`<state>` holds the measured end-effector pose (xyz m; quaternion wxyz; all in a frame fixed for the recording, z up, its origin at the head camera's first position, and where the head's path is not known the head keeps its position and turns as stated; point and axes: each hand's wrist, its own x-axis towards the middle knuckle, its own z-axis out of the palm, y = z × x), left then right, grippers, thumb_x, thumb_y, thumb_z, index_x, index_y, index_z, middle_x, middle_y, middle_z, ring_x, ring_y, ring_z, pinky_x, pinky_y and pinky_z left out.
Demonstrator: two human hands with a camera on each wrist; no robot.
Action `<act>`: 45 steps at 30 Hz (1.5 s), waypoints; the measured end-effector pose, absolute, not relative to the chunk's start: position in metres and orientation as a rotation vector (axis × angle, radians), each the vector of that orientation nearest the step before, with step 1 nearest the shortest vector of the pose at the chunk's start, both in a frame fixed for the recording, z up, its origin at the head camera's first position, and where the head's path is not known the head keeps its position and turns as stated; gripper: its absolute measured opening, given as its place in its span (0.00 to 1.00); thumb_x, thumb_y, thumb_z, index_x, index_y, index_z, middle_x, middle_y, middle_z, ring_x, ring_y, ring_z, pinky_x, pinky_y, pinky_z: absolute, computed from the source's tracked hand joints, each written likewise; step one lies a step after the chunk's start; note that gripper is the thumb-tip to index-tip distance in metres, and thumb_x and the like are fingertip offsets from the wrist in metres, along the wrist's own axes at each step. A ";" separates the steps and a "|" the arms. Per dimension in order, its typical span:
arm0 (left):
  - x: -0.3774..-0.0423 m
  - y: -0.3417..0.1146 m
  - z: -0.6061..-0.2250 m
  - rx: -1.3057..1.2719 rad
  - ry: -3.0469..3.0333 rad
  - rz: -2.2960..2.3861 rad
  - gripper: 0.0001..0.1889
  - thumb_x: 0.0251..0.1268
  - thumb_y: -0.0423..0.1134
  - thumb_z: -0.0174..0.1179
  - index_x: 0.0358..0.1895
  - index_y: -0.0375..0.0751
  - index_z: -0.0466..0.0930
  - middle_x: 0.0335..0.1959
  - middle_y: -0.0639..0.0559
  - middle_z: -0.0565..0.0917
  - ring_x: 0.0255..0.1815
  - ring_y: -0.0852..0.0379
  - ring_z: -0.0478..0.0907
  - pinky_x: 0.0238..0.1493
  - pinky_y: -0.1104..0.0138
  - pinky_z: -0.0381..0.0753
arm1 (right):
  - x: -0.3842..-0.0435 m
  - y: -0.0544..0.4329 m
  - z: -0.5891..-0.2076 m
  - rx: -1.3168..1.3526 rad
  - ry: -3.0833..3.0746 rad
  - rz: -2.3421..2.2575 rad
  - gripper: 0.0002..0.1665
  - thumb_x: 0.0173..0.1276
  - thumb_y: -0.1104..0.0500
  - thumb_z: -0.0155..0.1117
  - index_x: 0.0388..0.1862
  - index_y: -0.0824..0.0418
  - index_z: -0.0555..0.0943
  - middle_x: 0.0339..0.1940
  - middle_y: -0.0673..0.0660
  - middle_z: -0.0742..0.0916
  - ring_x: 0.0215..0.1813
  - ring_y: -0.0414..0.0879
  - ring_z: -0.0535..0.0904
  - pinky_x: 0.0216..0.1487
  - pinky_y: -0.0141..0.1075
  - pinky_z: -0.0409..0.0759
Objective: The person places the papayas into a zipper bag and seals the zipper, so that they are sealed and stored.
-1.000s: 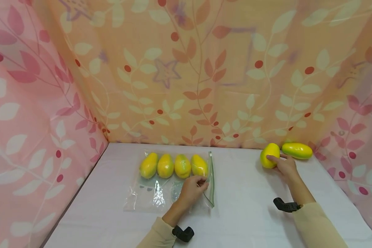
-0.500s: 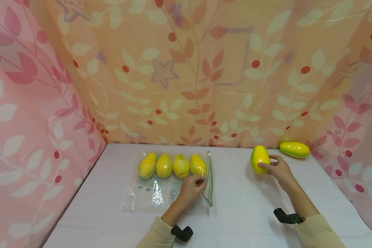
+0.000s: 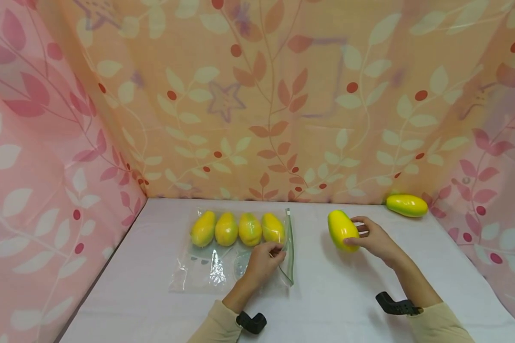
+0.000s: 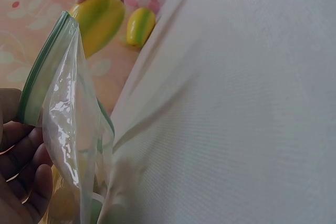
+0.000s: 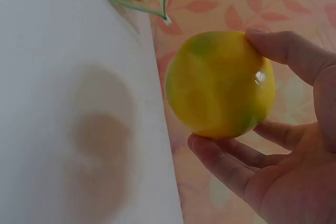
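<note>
In the head view a clear zip bag (image 3: pixel 197 276) with a green zip edge (image 3: pixel 290 252) lies flat, several yellow papayas (image 3: pixel 226 229) in a row inside it. My left hand (image 3: pixel 263 262) pinches the bag near its open mouth; the left wrist view shows the green strip (image 4: pixel 44 61) at the fingers and the plastic lifted apart. To the right, my right hand (image 3: pixel 375 240) grips another yellow papaya (image 3: pixel 341 230) with green streaks, raised over the table. Its thumb and fingers hold opposite sides of the papaya (image 5: pixel 218 85) in the right wrist view.
One more yellow-green papaya (image 3: pixel 406 205) lies at the table's back right corner, by the curtain. A white cloth covers the table (image 3: pixel 326 300). Patterned curtains (image 3: pixel 240 157) stand behind it and along both sides.
My right hand has carried its papaya leftward and nearer, away from the one at the back right corner, tilting it on the way. The left hand stays at the bag's mouth.
</note>
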<state>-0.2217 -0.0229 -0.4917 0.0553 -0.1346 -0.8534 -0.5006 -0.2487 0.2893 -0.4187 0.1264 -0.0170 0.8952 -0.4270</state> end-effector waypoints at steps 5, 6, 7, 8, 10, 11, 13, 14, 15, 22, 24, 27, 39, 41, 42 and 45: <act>-0.221 -0.023 -0.491 -0.415 -2.590 -1.512 0.10 0.63 0.36 0.63 0.43 0.35 0.86 0.31 0.51 0.84 0.31 0.65 0.75 0.35 0.76 0.78 | -0.247 0.276 -0.424 -0.150 2.617 -1.193 0.50 0.56 0.46 0.74 0.70 0.64 0.61 0.61 0.71 0.75 0.53 0.56 0.77 0.51 0.46 0.81; -0.221 -0.024 -0.491 -0.415 -2.591 -1.515 0.10 0.63 0.36 0.63 0.43 0.35 0.86 0.31 0.51 0.84 0.32 0.65 0.75 0.35 0.76 0.78 | -0.247 0.273 -0.425 -0.165 2.613 -1.185 0.49 0.55 0.46 0.74 0.70 0.63 0.62 0.61 0.70 0.75 0.52 0.54 0.77 0.50 0.45 0.81; -0.221 -0.024 -0.491 -0.416 -2.590 -1.516 0.10 0.63 0.36 0.63 0.43 0.35 0.86 0.31 0.51 0.84 0.32 0.65 0.75 0.35 0.76 0.78 | -0.247 0.271 -0.427 -0.184 2.607 -1.176 0.49 0.54 0.47 0.75 0.69 0.63 0.62 0.60 0.69 0.76 0.51 0.53 0.77 0.49 0.44 0.81; -0.221 -0.024 -0.491 -0.413 -2.592 -1.521 0.10 0.63 0.36 0.63 0.43 0.35 0.86 0.32 0.51 0.84 0.32 0.65 0.75 0.35 0.76 0.78 | -0.246 0.268 -0.428 -0.203 2.602 -1.166 0.49 0.54 0.47 0.76 0.69 0.62 0.63 0.60 0.68 0.76 0.51 0.53 0.77 0.48 0.43 0.81; -0.221 -0.024 -0.490 -0.407 -2.593 -1.530 0.10 0.63 0.36 0.63 0.43 0.35 0.86 0.32 0.51 0.84 0.32 0.65 0.75 0.36 0.76 0.78 | -0.245 0.263 -0.429 -0.239 2.586 -1.152 0.48 0.52 0.48 0.77 0.67 0.61 0.65 0.59 0.67 0.77 0.50 0.52 0.76 0.48 0.43 0.81; -0.221 -0.024 -0.490 -0.405 -2.593 -1.532 0.10 0.63 0.37 0.63 0.43 0.36 0.86 0.32 0.52 0.84 0.32 0.65 0.75 0.36 0.76 0.78 | -0.245 0.260 -0.429 -0.254 2.579 -1.141 0.47 0.51 0.49 0.77 0.67 0.61 0.66 0.59 0.66 0.77 0.50 0.52 0.76 0.48 0.43 0.81; -0.221 -0.024 -0.491 -0.406 -2.591 -1.532 0.10 0.63 0.37 0.63 0.43 0.35 0.86 0.32 0.52 0.84 0.32 0.65 0.75 0.35 0.76 0.78 | -0.244 0.255 -0.429 -0.285 2.567 -1.114 0.47 0.50 0.49 0.78 0.66 0.60 0.67 0.58 0.65 0.78 0.50 0.51 0.76 0.49 0.44 0.82; -0.222 -0.024 -0.490 -0.406 -2.590 -1.531 0.10 0.63 0.37 0.63 0.43 0.35 0.86 0.32 0.52 0.84 0.32 0.65 0.75 0.36 0.76 0.78 | -0.244 0.252 -0.428 -0.299 2.562 -1.102 0.46 0.49 0.49 0.78 0.65 0.59 0.68 0.58 0.64 0.78 0.50 0.51 0.77 0.50 0.45 0.82; -0.222 -0.024 -0.490 -0.407 -2.589 -1.529 0.10 0.63 0.37 0.63 0.43 0.35 0.86 0.32 0.52 0.84 0.32 0.65 0.75 0.36 0.76 0.78 | -0.244 0.249 -0.428 -0.313 2.555 -1.093 0.46 0.49 0.50 0.78 0.65 0.59 0.68 0.58 0.64 0.78 0.50 0.51 0.77 0.50 0.45 0.82; -0.221 -0.023 -0.489 -0.426 -2.559 -1.508 0.10 0.63 0.36 0.63 0.42 0.35 0.86 0.31 0.51 0.84 0.31 0.65 0.76 0.35 0.76 0.79 | -0.242 0.230 -0.430 -0.460 2.494 -1.045 0.42 0.49 0.54 0.78 0.63 0.57 0.71 0.55 0.61 0.80 0.49 0.50 0.77 0.52 0.47 0.81; -0.221 -0.023 -0.489 -0.432 -2.544 -1.500 0.09 0.62 0.36 0.63 0.41 0.34 0.86 0.31 0.50 0.85 0.31 0.65 0.76 0.35 0.75 0.79 | -0.242 0.225 -0.431 -0.497 2.458 -1.034 0.41 0.49 0.55 0.78 0.62 0.57 0.71 0.53 0.60 0.80 0.48 0.50 0.76 0.51 0.47 0.81; -0.220 -0.022 -0.487 -0.434 -2.528 -1.505 0.09 0.61 0.35 0.64 0.40 0.34 0.86 0.31 0.48 0.85 0.31 0.64 0.77 0.35 0.75 0.79 | -0.241 0.218 -0.432 -0.546 2.393 -1.025 0.40 0.48 0.56 0.78 0.61 0.57 0.72 0.51 0.59 0.80 0.47 0.50 0.76 0.50 0.46 0.81; -0.219 -0.020 -0.484 -0.427 -2.509 -1.551 0.08 0.60 0.33 0.63 0.40 0.31 0.85 0.32 0.46 0.86 0.32 0.62 0.79 0.36 0.75 0.80 | -0.248 0.201 -0.437 -0.625 2.342 -0.956 0.38 0.44 0.58 0.76 0.59 0.52 0.77 0.51 0.56 0.80 0.49 0.51 0.73 0.49 0.46 0.77; -0.219 -0.019 -0.484 -0.435 -2.500 -1.550 0.09 0.60 0.33 0.63 0.40 0.30 0.85 0.31 0.46 0.86 0.31 0.62 0.78 0.36 0.75 0.80 | -0.249 0.199 -0.441 -0.644 2.350 -0.984 0.38 0.45 0.58 0.76 0.59 0.53 0.77 0.51 0.55 0.81 0.50 0.51 0.73 0.49 0.44 0.76; -0.219 -0.019 -0.484 -0.440 -2.495 -1.550 0.09 0.60 0.33 0.63 0.39 0.30 0.85 0.31 0.46 0.86 0.31 0.62 0.78 0.35 0.75 0.80 | -0.250 0.199 -0.444 -0.651 2.352 -1.008 0.37 0.46 0.58 0.76 0.59 0.53 0.77 0.52 0.55 0.81 0.50 0.51 0.73 0.49 0.43 0.76; -0.219 -0.019 -0.485 -0.442 -2.486 -1.558 0.08 0.60 0.33 0.64 0.39 0.30 0.85 0.30 0.46 0.85 0.30 0.63 0.77 0.34 0.75 0.79 | -0.251 0.197 -0.452 -0.654 2.348 -1.105 0.36 0.49 0.58 0.75 0.60 0.57 0.76 0.57 0.58 0.81 0.53 0.52 0.74 0.53 0.45 0.78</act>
